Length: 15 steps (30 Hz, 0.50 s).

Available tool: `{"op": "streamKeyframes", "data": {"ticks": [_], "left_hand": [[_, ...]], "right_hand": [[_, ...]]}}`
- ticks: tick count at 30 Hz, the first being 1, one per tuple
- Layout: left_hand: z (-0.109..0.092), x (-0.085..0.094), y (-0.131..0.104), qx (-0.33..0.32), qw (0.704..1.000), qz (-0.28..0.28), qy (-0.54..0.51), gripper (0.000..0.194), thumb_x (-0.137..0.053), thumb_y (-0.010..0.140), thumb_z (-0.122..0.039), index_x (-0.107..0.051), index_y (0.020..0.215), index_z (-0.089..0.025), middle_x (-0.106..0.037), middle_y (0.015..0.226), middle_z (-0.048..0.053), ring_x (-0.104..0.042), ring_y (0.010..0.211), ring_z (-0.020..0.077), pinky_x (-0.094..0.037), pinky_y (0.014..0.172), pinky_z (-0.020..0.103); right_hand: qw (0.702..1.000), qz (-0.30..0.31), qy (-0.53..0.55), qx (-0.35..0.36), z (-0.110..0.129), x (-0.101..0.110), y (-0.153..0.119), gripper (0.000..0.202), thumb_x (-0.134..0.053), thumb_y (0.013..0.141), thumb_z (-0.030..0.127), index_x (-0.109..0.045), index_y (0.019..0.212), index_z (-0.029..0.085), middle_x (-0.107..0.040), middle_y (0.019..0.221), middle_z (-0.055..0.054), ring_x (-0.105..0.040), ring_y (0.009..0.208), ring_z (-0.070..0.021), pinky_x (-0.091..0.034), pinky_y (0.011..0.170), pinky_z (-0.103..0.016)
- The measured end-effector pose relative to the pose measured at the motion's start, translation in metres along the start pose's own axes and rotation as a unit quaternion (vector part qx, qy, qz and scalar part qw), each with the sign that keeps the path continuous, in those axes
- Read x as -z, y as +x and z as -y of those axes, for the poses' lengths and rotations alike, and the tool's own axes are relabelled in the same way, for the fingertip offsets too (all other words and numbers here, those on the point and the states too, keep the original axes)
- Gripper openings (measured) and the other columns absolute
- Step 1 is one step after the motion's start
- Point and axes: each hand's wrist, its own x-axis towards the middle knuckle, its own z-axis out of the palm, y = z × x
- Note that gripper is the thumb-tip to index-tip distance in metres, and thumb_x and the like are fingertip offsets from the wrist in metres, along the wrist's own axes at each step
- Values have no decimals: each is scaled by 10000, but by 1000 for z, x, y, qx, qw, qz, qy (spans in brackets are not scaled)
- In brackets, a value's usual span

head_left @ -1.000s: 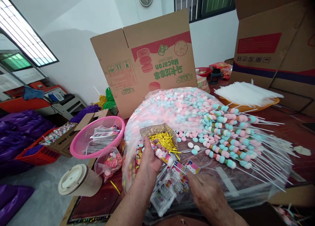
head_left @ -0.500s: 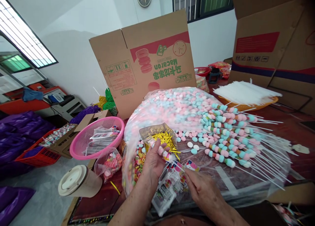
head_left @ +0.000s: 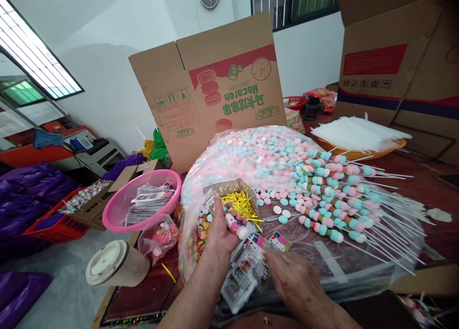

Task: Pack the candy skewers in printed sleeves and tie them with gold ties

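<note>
My left hand (head_left: 223, 233) is curled round a candy skewer (head_left: 235, 226) in a clear printed wrapper, its pale end pointing down to the right. My right hand (head_left: 296, 276) is closed near the skewer's stick end, fingertips pinched together; the stick between them is mostly hidden. Below and between the hands lie several clear printed wrapper bags (head_left: 244, 276). Just behind my left hand, an open bag (head_left: 211, 193) holds yellow twist ties (head_left: 241, 205). Finished-looking candy skewers (head_left: 333, 195) in pink, blue and brown lie in a pile to the right, white sticks pointing right.
A large clear bag of pink and blue candies (head_left: 247, 152) fills the middle. A pink basket (head_left: 107, 213) of wrappers and a lidded cup (head_left: 120, 267) stand left. White sticks (head_left: 358, 134) lie in an orange basket. A cardboard box (head_left: 211, 90) rises behind.
The candy skewer has shifted slightly down and right in my left hand, whose thumb is now straighter. My right hand has moved slightly down and left.
</note>
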Motion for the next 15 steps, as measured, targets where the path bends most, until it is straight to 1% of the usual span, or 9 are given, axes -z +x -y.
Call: {"op": "streamKeyframes", "data": {"ticks": [3, 5, 8, 11, 13, 15], "left_hand": [[5, 1, -1, 7, 999, 25, 23, 413, -524, 743, -583, -522, 767, -171, -462, 439, -38, -462, 382, 111, -431, 441, 238], [5, 1, -1, 3, 999, 28, 39, 448, -542, 704, -617, -513, 780, -176, -466, 433, -45, -474, 389, 113, -440, 461, 244], [9, 1, -2, -3, 998, 21, 59, 480, -566, 671, -633, -513, 791, -171, -475, 438, -51, -488, 395, 115, -453, 495, 261], [27, 1, -8, -10, 997, 25, 68, 462, -581, 673, -619, -509, 762, -171, -468, 425, -57, -486, 394, 114, -456, 530, 272], [46, 4, -14, -5, 997, 33, 73, 450, -588, 674, -613, -508, 734, -173, -463, 414, -55, -492, 407, 119, -452, 549, 275], [61, 7, -18, 17, 997, 35, 69, 451, -609, 658, -609, -503, 693, -172, -465, 421, -52, -500, 429, 120, -449, 570, 273]], "right_hand": [[999, 17, 41, -20, -1, 2, 0, 274, -315, 870, 110, -584, 822, 134, -589, 520, -25, -564, 461, -167, -328, 479, -281], [994, 36, 88, -47, -2, 6, 2, 273, -315, 870, 120, -584, 827, 136, -610, 548, -30, -583, 481, -166, -353, 479, -271], [980, 68, 164, -91, -1, 11, 5, 265, -324, 874, 146, -579, 803, 154, -639, 599, -32, -606, 517, -152, -383, 483, -243], [975, 77, 178, -109, 4, 8, 7, 283, -320, 879, 165, -571, 747, 167, -629, 574, -30, -600, 506, -148, -392, 481, -233], [980, 69, 154, -107, 7, 3, 8, 305, -301, 883, 163, -572, 741, 164, -631, 571, -41, -607, 509, -155, -406, 495, -237], [985, 52, 131, -104, 6, -1, 7, 323, -279, 887, 157, -576, 761, 158, -658, 621, -66, -635, 564, -165, -427, 526, -239]]}}
